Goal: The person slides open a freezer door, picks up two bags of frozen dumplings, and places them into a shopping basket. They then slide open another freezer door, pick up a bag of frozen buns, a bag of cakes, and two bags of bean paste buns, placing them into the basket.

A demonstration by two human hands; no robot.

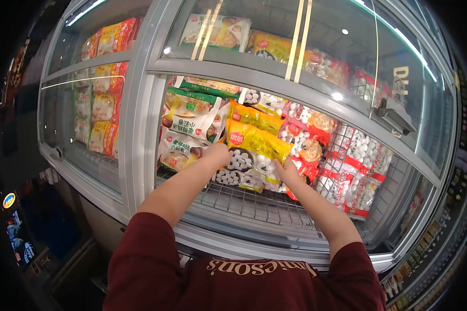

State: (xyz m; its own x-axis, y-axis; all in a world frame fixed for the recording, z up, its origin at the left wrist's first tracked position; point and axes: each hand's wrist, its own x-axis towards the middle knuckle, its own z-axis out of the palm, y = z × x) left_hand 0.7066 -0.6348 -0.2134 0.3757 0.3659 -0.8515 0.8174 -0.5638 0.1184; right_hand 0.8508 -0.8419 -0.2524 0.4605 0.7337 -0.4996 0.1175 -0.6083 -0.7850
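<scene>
Both my arms reach into an open chest freezer point(140, 129). My left hand point(219, 153) grips the left edge of a yellow bag of white frozen balls point(257, 147), and my right hand point(287, 171) holds its lower right corner. The bag stands tilted among other packs. Green-and-white dumpling bags point(187, 122) lie just left of it. Red-and-clear bags of white balls point(308, 142) lie to its right. More yellow bags point(254, 116) sit behind it.
A wire rack floor point(254, 202) shows bare in front of the packs. A wire divider point(333, 166) separates further red bags point(358, 176) on the right. The slid-back glass lid point(316, 46) covers the far half. A closed glass section point(96, 109) lies to the left.
</scene>
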